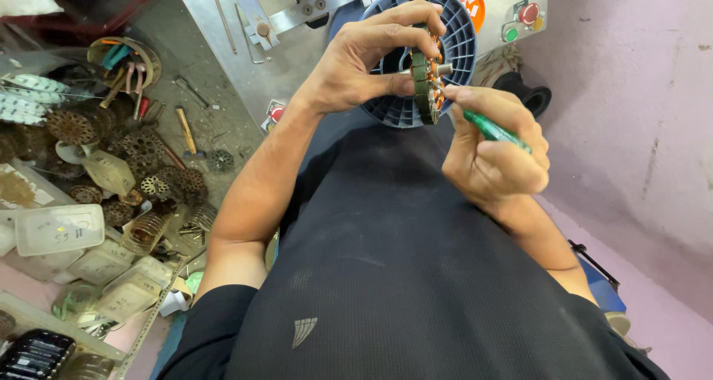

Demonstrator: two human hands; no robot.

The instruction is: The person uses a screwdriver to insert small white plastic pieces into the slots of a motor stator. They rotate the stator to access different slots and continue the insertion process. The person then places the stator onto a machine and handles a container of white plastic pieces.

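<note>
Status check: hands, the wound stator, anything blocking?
Left hand grips stator edge-on. Right hand holds green-handled tool, tip at the windings. Blue spool close behind; nothing blocking.

A motor-repair workshop as I see it from here, grey metal winding machine with red and green push buttons, blue ribbed plastic spool, cluttered worktop strewn with rusty round stator cores, hand tools, clear plastic tubs.
</note>
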